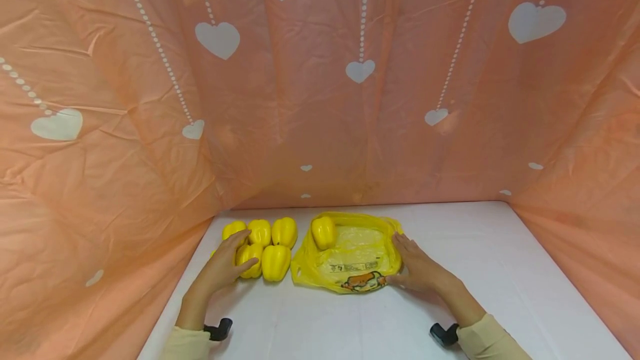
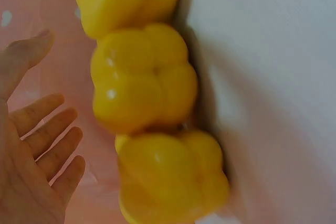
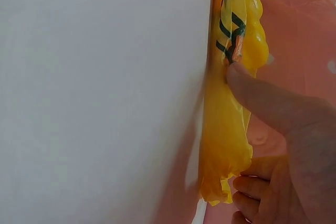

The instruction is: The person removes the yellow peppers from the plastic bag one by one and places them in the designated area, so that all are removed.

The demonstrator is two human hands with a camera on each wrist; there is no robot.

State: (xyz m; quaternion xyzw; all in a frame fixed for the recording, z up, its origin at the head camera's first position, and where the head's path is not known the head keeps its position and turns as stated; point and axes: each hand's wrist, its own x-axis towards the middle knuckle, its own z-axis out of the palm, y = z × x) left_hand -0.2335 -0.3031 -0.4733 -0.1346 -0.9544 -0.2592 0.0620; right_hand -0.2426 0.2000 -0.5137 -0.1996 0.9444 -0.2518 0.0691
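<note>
Several yellow bell peppers [image 1: 276, 263] stand in two rows on the left of the table, and in the left wrist view some of these peppers [image 2: 144, 80] line up one beside another. My left hand [image 1: 223, 264] hovers at the left end of the group, fingers spread, gripping none. In the middle lies a yellow plastic bag [image 1: 345, 279], its mouth spread wide, with one bell pepper [image 1: 324, 233] inside at the left. The right hand [image 1: 420, 268] touches the bag's right edge with fingers extended; in the right wrist view its thumb [image 3: 262, 95] rests against the bag's side.
The peppers and bag are on a white table [image 1: 325, 326]. An orange cloth [image 1: 300, 126] with white hearts encloses the back and both sides. Each wrist wears a black mount, one at the left wrist [image 1: 218, 329] and one at the right wrist [image 1: 444, 335].
</note>
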